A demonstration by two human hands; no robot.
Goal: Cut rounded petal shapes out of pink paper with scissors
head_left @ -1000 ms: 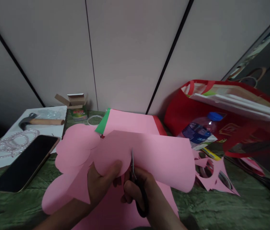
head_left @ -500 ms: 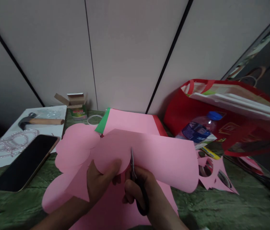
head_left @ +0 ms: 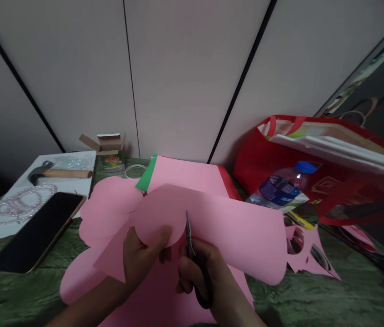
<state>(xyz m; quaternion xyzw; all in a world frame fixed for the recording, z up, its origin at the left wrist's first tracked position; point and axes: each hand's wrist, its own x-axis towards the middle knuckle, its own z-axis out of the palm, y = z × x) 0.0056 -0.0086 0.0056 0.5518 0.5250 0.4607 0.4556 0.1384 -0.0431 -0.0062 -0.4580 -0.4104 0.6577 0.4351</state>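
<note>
A sheet of pink paper (head_left: 236, 231) spans the middle of the view, its left part cut to a rounded edge. My left hand (head_left: 144, 254) pinches that rounded part, thumb on top and fingers beneath. My right hand (head_left: 201, 268) is closed around dark-handled scissors (head_left: 204, 284), whose blades point away from me and meet the sheet at the end of the curved cut. Rounded pink paper pieces (head_left: 110, 204) lie overlapping to the left of my hands. Under my hands is more pink paper (head_left: 164, 299).
On the left are a phone (head_left: 38, 231), a hammer (head_left: 65, 173), a bead string (head_left: 17, 204) and a small open box (head_left: 112, 154). At right stand a red bag (head_left: 256, 154) and a bottle (head_left: 280, 186), with pink paper scraps (head_left: 309, 254) nearby.
The sheet's right end has dipped slightly and swung a little to the right. Both hands and the scissors stay in nearly the same place.
</note>
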